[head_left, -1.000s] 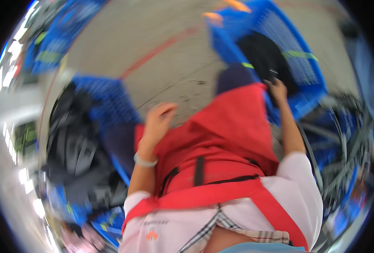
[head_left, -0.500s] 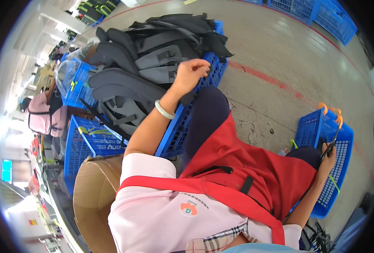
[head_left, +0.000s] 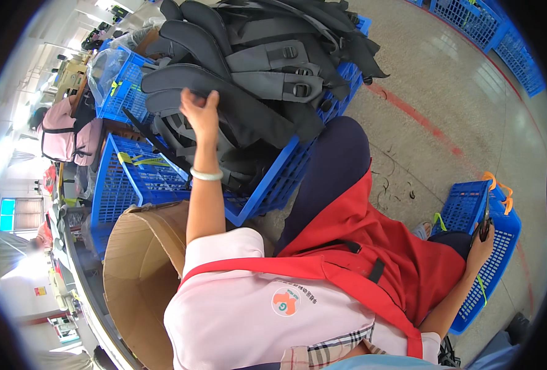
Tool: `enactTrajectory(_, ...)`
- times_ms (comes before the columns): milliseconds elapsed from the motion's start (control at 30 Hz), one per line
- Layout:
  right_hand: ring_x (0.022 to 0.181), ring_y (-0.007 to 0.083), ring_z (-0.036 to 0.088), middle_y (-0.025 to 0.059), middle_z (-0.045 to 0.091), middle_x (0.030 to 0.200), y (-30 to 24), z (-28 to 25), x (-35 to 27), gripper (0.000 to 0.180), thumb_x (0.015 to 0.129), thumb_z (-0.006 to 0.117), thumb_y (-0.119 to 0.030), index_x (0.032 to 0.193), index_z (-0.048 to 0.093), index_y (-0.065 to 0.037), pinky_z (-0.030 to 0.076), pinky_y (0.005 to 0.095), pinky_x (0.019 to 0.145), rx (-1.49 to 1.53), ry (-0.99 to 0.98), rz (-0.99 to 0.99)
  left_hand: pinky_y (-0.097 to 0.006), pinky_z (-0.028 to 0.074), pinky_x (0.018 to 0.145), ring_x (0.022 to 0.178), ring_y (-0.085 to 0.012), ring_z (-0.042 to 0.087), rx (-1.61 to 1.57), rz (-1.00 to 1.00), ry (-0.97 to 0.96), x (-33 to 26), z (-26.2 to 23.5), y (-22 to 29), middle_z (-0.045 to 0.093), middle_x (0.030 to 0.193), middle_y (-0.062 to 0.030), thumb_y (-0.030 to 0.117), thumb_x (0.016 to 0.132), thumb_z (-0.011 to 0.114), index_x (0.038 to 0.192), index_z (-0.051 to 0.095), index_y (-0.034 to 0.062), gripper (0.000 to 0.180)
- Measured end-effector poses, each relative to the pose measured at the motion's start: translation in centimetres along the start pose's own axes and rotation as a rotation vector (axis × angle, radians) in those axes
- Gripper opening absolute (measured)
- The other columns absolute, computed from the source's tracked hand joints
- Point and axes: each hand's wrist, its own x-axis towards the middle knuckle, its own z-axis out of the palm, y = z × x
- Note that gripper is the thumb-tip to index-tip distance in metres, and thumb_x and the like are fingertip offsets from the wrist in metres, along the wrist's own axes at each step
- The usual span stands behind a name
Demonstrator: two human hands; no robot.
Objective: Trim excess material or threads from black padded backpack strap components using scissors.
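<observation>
The left hand (head_left: 201, 112) pinches a padded grey-black backpack strap (head_left: 224, 102) atop the pile just ahead. The right hand (head_left: 482, 242), seemingly closed, holds a small dark tool (head_left: 484, 223) over the blue plastic mesh crate (head_left: 471, 206).

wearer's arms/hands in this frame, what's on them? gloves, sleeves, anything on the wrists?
Both hands are bare, no gloves. The left hand has a pale, smooth bangle round the wrist. Short pink sleeves end at the upper arms, leaving the forearms uncovered. The right hand shows no wristwear.
</observation>
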Motion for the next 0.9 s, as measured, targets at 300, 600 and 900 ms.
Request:
enactTrajectory(300,0.085,0.0260,0.063,0.0162,0.064,0.098,-1.9,0.8,-0.5,0.028,0.088,0.066,-0.014,0.112,0.058,-0.001,0.047,0.0310,0.078,-0.066,-0.003,-0.099,-0.024,0.043,0.069,0.082,-0.0117,0.059,-0.657,-0.464,-0.237,-3.4,1.5,2.8,0.065,0.096,-0.0041,0.008,0.077,0.077,0.124,0.054,0.0020,0.053)
enactTrajectory(600,0.075,0.0181,0.057,0.0125,0.060,0.086,-4.1,1.9,-3.3,0.027,0.085,0.067,-0.005,0.109,0.055,-0.001,0.047,0.0284,0.072,0.105,-0.043,-0.077,-0.030,0.046,0.095,0.102,-0.0197,0.062,-1.060,-0.273,-0.341,-4.7,-0.4,9.2,0.065,0.110,-0.0094,-0.010,0.084,0.058,0.122,0.057,-0.0020,0.038)
enactTrajectory(900,0.076,0.0081,0.053,0.0012,0.058,0.084,-21.8,3.0,-6.6,0.026,0.082,0.072,-0.011,0.100,0.055,-0.003,0.044,0.0245,0.067,0.970,-0.552,-0.145,-0.034,0.043,0.100,0.110,-0.0198,0.058,-1.395,-0.512,-1.099,-18.8,2.4,19.7,0.062,0.119,-0.0082,-0.002,0.087,0.060,0.123,0.056,0.0008,0.036)
